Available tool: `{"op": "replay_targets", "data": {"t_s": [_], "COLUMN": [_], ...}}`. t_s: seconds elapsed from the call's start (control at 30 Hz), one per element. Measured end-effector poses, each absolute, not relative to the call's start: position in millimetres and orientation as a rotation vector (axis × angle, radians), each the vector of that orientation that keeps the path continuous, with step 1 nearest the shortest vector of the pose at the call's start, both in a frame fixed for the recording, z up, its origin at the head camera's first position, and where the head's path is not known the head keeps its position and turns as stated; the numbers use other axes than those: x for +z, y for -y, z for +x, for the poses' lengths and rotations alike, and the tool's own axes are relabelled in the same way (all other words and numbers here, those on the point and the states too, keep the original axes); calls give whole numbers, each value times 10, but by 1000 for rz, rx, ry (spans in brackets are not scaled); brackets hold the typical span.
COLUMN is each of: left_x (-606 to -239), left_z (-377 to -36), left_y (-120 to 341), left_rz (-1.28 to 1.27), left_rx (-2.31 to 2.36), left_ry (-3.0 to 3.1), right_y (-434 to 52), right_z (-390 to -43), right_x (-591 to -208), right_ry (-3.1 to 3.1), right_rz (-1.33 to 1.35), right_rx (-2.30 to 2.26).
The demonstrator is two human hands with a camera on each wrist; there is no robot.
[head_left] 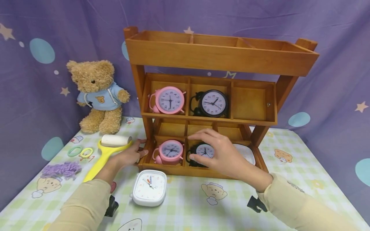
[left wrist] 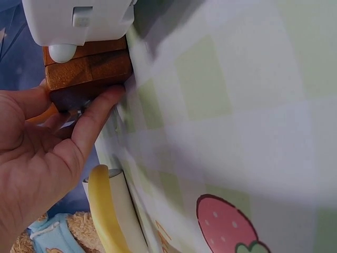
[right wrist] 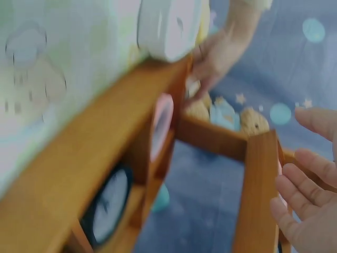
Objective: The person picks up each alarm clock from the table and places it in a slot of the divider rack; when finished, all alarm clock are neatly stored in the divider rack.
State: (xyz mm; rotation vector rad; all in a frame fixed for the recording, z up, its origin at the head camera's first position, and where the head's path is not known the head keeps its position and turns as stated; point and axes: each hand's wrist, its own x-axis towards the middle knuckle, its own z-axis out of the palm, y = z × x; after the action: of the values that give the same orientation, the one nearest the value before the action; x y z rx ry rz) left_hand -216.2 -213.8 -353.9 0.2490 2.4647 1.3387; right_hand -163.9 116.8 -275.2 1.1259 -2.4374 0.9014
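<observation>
My left hand (head_left: 130, 156) grips the lower left corner of the wooden shelf (head_left: 222, 59); in the left wrist view, thumb and fingers lie on either side of its wooden end (left wrist: 89, 71). In front of the lower tier hovers my right hand (head_left: 222, 152), thumb and fingers apart with nothing between them. It partly covers a black alarm clock (head_left: 204, 150). Left of that clock sits a pink alarm clock (head_left: 171, 150). A white item (head_left: 245, 153) in the right compartment is half hidden by my forearm. On the table near my left hand stands a white square clock (head_left: 150, 187).
The middle tier holds another pink clock (head_left: 170, 100) and another black clock (head_left: 214, 103). To the left are a teddy bear (head_left: 99, 96), a yellow-handled lint roller (head_left: 115, 141), hair ties (head_left: 86, 152) and a purple fuzzy strand (head_left: 62, 169). A curtain (head_left: 332, 48) hangs behind.
</observation>
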Motion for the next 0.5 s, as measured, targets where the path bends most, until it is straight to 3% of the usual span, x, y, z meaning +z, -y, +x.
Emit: {"op": "replay_targets", "data": {"t_s": [0.5], "left_x": [-3528], "left_z": [-2163], "left_y": [2131], "left_rz": [248], "left_rx": [1314], "left_ry": [-2480], "right_y": [-711], "right_z": [-1499], "right_x": [-3304], "right_ry": [2611], "right_rz": [1250], "right_rx": [1140]}}
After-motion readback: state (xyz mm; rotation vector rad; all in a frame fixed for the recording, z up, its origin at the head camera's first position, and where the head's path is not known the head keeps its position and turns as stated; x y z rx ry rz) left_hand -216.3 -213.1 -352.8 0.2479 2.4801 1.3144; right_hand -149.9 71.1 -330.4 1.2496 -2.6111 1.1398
